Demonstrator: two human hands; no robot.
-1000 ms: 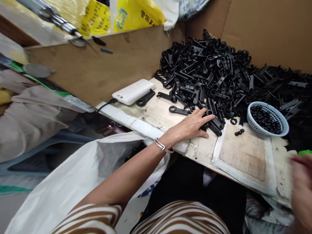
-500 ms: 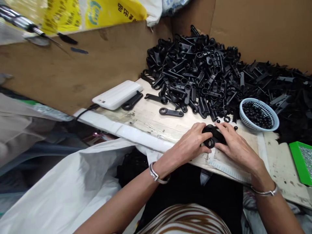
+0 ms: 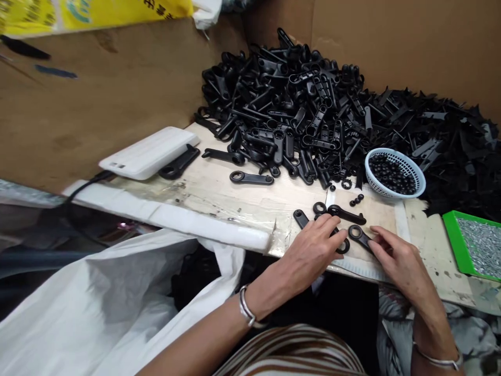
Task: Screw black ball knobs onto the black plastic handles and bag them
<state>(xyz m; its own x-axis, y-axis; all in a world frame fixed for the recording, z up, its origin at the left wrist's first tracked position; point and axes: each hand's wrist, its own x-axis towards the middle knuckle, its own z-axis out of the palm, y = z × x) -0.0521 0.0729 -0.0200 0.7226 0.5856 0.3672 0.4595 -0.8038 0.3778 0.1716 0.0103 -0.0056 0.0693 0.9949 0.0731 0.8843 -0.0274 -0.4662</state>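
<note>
My left hand is on the near edge of the worktop, its thumb and index finger around the ring end of a black plastic crank arm. The arm's middle is hidden beneath the fingers. My right hand pinches the narrow end of another black ring-ended arm, whose ring points toward my left hand. Just beyond my hands lie a third arm with a bent peg and a loose black ring. Small black balls sit a little farther off.
Behind is a large heap of black plastic parts. A pale blue basket holds small black balls; a green tray at right holds small metal pieces. At left lies a white device with a cable. Cardboard walls enclose the worktop.
My hands have moved apart from the black parts they held close together. Separate arms and a ring now show on the worktop between them. The view has shifted to the right.
</note>
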